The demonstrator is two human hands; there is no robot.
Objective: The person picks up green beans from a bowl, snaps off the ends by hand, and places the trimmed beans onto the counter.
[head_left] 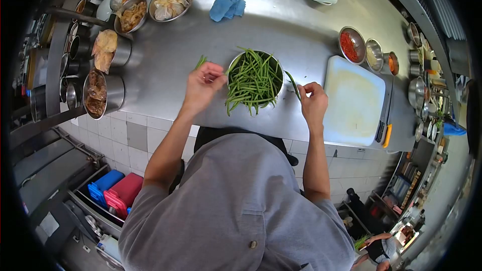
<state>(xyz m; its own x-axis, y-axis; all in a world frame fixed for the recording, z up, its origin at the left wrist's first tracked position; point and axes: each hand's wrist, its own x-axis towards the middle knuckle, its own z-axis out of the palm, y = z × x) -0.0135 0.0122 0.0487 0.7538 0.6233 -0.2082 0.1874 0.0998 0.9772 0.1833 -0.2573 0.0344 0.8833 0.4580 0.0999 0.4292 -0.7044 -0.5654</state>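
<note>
From the head view, here's the round metal bowl [279, 66] on the shiny steel tabletop [170, 45], sitting between both hands, so its heap of slim green beans [253, 79] seems within easy reach of either. On the right, the right hand [306, 95] pinches one long, dark-green bean [292, 83] near its end, leaving most of its length free! Over at the bowl's left, the left hand [210, 76] has curled fingers; can't tell whether they grip anything. A few loose green bean tips [201, 61] show just beyond, likely set apart deliberately from the heap.
</note>
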